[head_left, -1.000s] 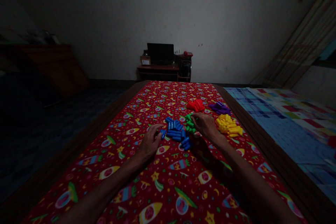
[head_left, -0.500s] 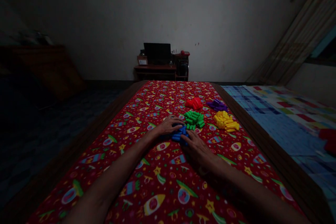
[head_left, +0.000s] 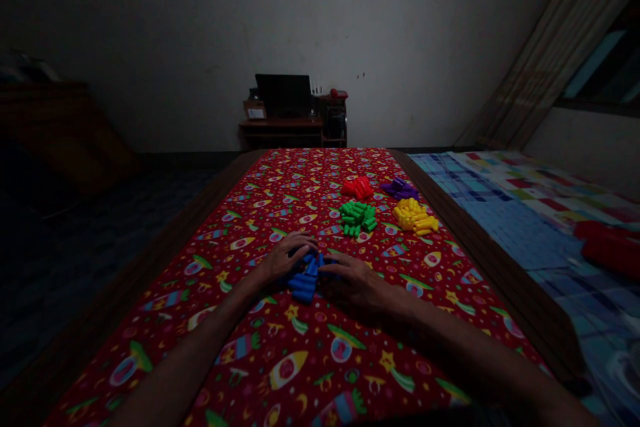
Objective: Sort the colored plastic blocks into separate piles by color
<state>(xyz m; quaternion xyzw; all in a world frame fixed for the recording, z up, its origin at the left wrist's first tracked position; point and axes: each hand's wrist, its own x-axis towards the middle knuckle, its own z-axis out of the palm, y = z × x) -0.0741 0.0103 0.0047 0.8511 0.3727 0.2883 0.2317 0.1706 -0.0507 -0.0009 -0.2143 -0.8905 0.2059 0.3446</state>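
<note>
A heap of blue plastic pegs (head_left: 304,281) lies on the red patterned cloth (head_left: 320,360), cupped between both my hands. My left hand (head_left: 286,255) curls round the heap's far left side, fingers bent over it. My right hand (head_left: 356,283) presses against its right side, fingers curved inward. Farther away sit separate heaps: green pegs (head_left: 357,217), yellow pegs (head_left: 415,216), red pegs (head_left: 358,187) and purple pegs (head_left: 399,188).
The cloth covers a long wooden table (head_left: 505,267) with dark edges. A checked blue bed cover (head_left: 540,213) lies to the right, with a red object (head_left: 607,248) on it. A small desk with a dark screen (head_left: 285,107) stands at the far wall.
Both hands have gathered the blue pegs and dragged the heap toward me, away from the green heap. Earlier the right hand was at the green pegs.
</note>
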